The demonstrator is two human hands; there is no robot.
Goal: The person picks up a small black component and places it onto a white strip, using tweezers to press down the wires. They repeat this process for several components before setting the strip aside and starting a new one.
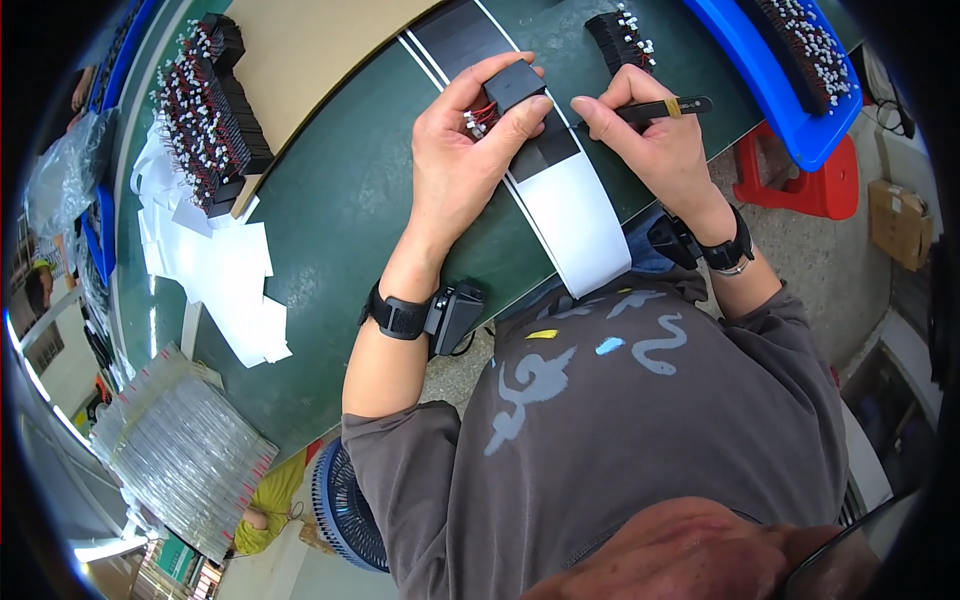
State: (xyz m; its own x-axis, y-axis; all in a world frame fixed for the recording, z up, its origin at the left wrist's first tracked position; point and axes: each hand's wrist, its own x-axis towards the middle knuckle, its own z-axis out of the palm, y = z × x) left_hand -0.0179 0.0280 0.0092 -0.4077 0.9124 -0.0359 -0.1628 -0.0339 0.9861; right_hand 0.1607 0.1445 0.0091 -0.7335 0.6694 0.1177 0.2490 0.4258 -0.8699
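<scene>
Near the middle of the green table, my left hand (455, 150) is closed round a small black box-shaped part (515, 86). Red wires with white connectors (480, 118) stick out of it beside my palm. Black tweezers (692, 106) with a tan band lie in my right hand (650, 140), whose thumb and fingers are pinched together. Their tips reach toward the black-and-white strip (580, 215) under my hands. That strip runs across the table and its white end curls over the near edge. What is pinched at the tweezer tips is too small to tell.
Wired black parts stand in rows at the left (225, 110), beyond my right hand (620, 40) and in a blue tray (790, 100). White paper sheets (215, 270) lie at left. A red stool (800, 175), a blue fan (345, 505) and a bundle of clear tubes (185, 450) surround the table.
</scene>
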